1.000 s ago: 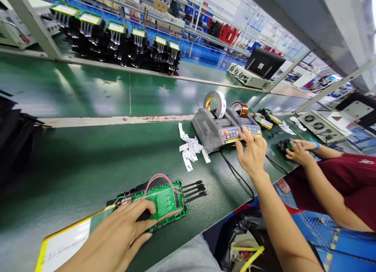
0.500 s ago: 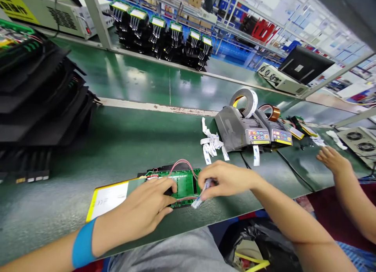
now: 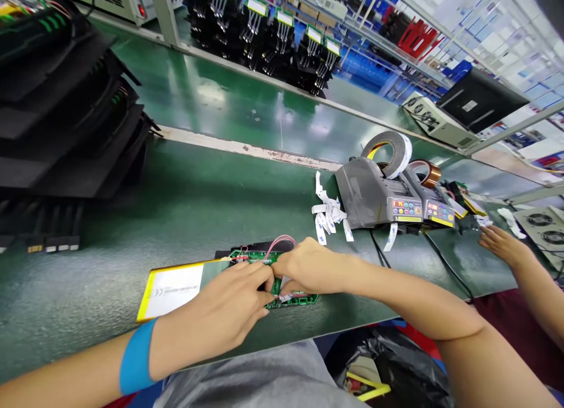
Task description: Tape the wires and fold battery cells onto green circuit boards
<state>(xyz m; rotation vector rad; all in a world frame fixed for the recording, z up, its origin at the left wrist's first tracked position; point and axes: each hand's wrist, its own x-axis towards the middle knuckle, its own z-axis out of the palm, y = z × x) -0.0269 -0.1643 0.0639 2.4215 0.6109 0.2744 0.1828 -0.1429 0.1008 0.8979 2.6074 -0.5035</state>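
A green plastic casing with thin red and pink wires lies on the green workbench in front of me. Attached or lying beside it on the left is a flat white battery pack with yellow edges. My left hand, a blue band at its wrist, grips the casing's left part with bent fingers. Over the casing's middle, my right hand is closed on a white tape strip with blue print. Its fingertips are down inside the casing, close to the left fingertips, and hide most of the interior.
Loose tape strips lie beside two tape dispensers. Black parts are stacked at left; several more units stand on the back shelf. A co-worker's hand is at right. Below the bench edge sits a black bin bag.
My right hand has moved left and inward with the tape strip, from the casing's right end to its middle. My left hand stays on the casing. The camera view has shifted slightly.
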